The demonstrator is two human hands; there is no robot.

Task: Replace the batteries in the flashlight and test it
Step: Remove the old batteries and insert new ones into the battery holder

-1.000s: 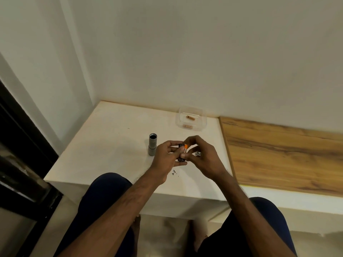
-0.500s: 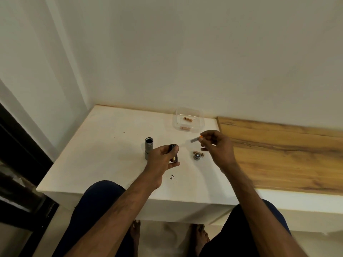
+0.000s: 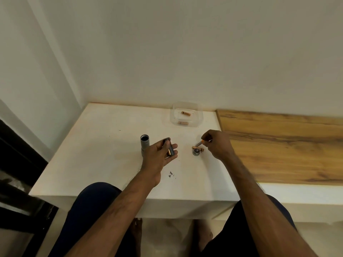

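Observation:
A grey flashlight body (image 3: 144,144) stands upright on the white table (image 3: 104,154), its open end up. Just right of it, my left hand (image 3: 159,154) grips a dark battery holder (image 3: 170,149) with a copper-coloured battery in it. My right hand (image 3: 217,144) pinches a small grey battery with an orange tip (image 3: 200,143) above the table. Below that battery the flashlight's round cap (image 3: 196,151) rests on the table with another battery (image 3: 198,148) lying against it.
A clear plastic container (image 3: 186,115) near the wall holds two copper batteries. A wooden surface (image 3: 282,145) adjoins the table on the right. Small dark marks (image 3: 171,174) sit near the front. My knees are under the front edge.
My hands were together at the holder; my right hand has pulled a battery out and carried it right, now lowered near the cap. My left hand keeps the holder.

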